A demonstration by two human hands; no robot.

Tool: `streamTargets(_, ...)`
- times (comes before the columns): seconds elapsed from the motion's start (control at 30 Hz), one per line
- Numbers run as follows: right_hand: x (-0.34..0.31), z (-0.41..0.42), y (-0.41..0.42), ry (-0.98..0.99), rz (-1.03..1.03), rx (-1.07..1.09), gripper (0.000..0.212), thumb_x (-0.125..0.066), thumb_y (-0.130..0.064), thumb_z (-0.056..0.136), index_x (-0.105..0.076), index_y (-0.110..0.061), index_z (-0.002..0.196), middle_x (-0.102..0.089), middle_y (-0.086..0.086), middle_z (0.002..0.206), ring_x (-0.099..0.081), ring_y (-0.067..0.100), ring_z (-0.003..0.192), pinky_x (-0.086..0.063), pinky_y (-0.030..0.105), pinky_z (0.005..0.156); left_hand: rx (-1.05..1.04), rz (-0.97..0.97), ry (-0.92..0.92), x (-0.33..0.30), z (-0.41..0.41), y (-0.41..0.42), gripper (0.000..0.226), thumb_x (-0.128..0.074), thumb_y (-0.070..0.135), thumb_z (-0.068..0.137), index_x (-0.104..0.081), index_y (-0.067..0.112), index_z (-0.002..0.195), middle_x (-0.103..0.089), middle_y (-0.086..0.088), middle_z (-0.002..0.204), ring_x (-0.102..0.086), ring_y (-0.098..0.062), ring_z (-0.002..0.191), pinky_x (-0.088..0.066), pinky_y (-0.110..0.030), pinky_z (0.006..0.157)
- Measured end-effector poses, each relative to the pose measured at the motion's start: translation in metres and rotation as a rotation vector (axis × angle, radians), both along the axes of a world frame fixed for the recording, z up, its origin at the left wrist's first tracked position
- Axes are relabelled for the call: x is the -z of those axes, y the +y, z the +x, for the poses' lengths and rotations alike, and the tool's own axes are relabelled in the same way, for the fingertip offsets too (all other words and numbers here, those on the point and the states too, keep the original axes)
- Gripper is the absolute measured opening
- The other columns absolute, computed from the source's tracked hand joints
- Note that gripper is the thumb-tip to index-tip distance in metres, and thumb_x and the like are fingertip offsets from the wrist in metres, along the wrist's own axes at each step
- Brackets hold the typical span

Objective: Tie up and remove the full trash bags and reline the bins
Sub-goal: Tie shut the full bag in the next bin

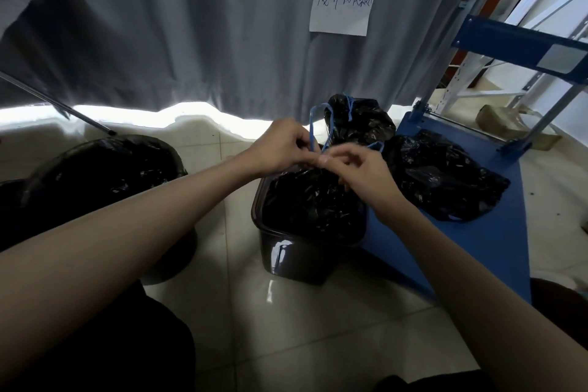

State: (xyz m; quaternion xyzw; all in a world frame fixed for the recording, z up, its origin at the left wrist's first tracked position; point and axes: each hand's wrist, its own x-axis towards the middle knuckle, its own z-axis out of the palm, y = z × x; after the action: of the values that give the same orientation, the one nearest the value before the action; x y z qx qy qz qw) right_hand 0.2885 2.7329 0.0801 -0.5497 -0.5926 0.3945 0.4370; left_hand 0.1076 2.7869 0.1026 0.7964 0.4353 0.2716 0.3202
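A: Where's the bag being tied?

B: The black trash bag (pixel 313 200) sits in the small dark bin (pixel 286 251), directly under both hands. Its neck is gathered, and the blue drawstring (pixel 313 134) rises from it in a loop just above the knuckles.

A: What are the hands doing?

B: The left hand (pixel 283 145) is pinched shut on one strand of the drawstring. The right hand (pixel 359 165) pinches the other strand, thumb and fingertips pressed together, and the two hands almost touch over the bag's mouth.

A: How will it handle?

B: The film looks thin, crinkly and slick, so I'd judge it soft and easy to tear. The cord is the better hold, close to the gathered neck. Weight I can't tell, though the bag fills the bin.

A: Anything around them?

B: Beyond the right hand, two tied bags (pixel 439 178) rest on a blue cart (pixel 477 251). Out past the left forearm stands a round bin (pixel 105 175) lined in black. A grey curtain (pixel 191 41) hangs behind.
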Motion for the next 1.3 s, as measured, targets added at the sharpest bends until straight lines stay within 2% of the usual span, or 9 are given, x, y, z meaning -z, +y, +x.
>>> streamTargets(0.13,0.020,-0.004,-0.003,-0.295,-0.024,-0.077,0.017,-0.084,-0.024,0.075,-0.069,-0.017,0.073,-0.063,-0.009,0.057,-0.056,-0.002,0.051,-0.047,0.013,0.054,-0.027,-0.060,-0.034,-0.002,-0.001,-0.003,0.013,-0.085,0.024,0.071,-0.074,0.026,0.066,-0.067,0.008,0.053,-0.063,-0.003,0.052,-0.046,-0.011,0.058)
streamTargets(0.33,0.034,-0.001,0.000,-0.427,0.002,-0.108,0.037,-0.080,-0.008,0.077,-0.047,-0.012,0.063,-0.052,-0.006,0.046,-0.057,0.010,0.046,-0.052,0.021,0.050,-0.129,-0.018,0.017,-0.008,-0.003,-0.001,0.022,-0.082,0.029,0.074,-0.078,0.007,0.074,-0.072,-0.004,0.064,-0.063,-0.006,0.054,-0.045,-0.011,0.058)
streamTargets(0.57,0.060,0.013,-0.001,-0.493,-0.088,-0.089,0.051,-0.078,-0.005,0.079,-0.033,-0.017,0.057,-0.043,0.003,0.052,-0.057,0.013,0.050,-0.045,0.017,0.046,-0.173,-0.014,-0.075,-0.019,0.002,-0.003,0.016,-0.081,0.020,0.077,-0.077,0.004,0.077,-0.072,-0.004,0.065,-0.062,-0.001,0.050,-0.047,-0.010,0.054)
streamTargets(0.67,0.057,0.014,-0.002,-0.556,-0.053,-0.109,0.042,-0.080,-0.015,0.078,-0.043,-0.014,0.058,-0.050,0.004,0.060,-0.054,0.010,0.054,-0.042,0.023,0.054,-0.148,-0.020,-0.120,-0.022,0.009,-0.007,0.017,-0.081,0.019,0.077,-0.075,0.004,0.074,-0.070,-0.004,0.063,-0.062,-0.005,0.052,-0.048,-0.013,0.055)
streamTargets(0.77,0.055,0.016,-0.009,-0.640,0.146,-0.050,0.026,-0.076,-0.042,0.078,-0.061,-0.023,0.084,-0.055,-0.005,0.086,-0.053,0.007,0.076,-0.043,0.027,0.063,-0.122,-0.056,-0.153,-0.021,0.011,-0.010,0.021,-0.080,0.019,0.079,-0.072,0.000,0.076,-0.067,-0.007,0.063,-0.058,-0.006,0.051,-0.044,-0.012,0.054)
streamTargets(0.87,0.055,0.025,-0.013,-0.482,0.219,0.243,0.034,-0.058,-0.051,0.086,-0.055,-0.020,0.072,-0.054,-0.001,0.070,-0.049,0.008,0.063,-0.044,0.036,0.058,-0.129,-0.069,-0.146,-0.019,0.010,-0.012,0.022,-0.081,0.020,0.078,-0.072,0.000,0.081,-0.065,-0.012,0.066,-0.054,-0.006,0.052,-0.042,-0.010,0.053)
streamTargets(0.97,0.056,0.037,-0.006,-0.277,-0.069,0.393,0.044,-0.053,-0.038,0.092,-0.065,-0.008,0.062,-0.058,0.000,0.052,-0.048,0.014,0.053,-0.040,0.036,0.055,-0.130,-0.076,-0.116,-0.014,0.010,-0.016,0.025,-0.085,0.024,0.073,-0.071,0.005,0.081,-0.067,-0.012,0.069,-0.055,-0.008,0.054,-0.042,-0.013,0.055)
streamTargets(1.07,0.057,0.042,0.003,-0.149,-0.290,0.441,0.041,-0.055,-0.037,0.094,-0.071,-0.007,0.071,-0.062,0.002,0.061,-0.051,0.015,0.057,-0.040,0.030,0.057,-0.135,-0.119,-0.096,-0.007,0.008,-0.018,0.030,-0.089,0.030,0.066,-0.070,0.013,0.083,-0.061,0.000,0.062,-0.053,-0.006,0.055,-0.041,-0.013,0.057)
streamTargets(1.3,0.047,0.029,0.028,0.430,-0.413,0.373,0.017,-0.070,-0.025,0.090,-0.067,-0.009,0.086,-0.057,0.001,0.068,-0.042,0.007,0.048,-0.036,0.020,0.041,-0.132,-0.156,0.055,0.009,0.013,-0.017,0.034,-0.088,0.038,0.065,-0.076,0.017,0.088,-0.061,0.008,0.063,-0.054,-0.006,0.063,-0.041,-0.020,0.062)
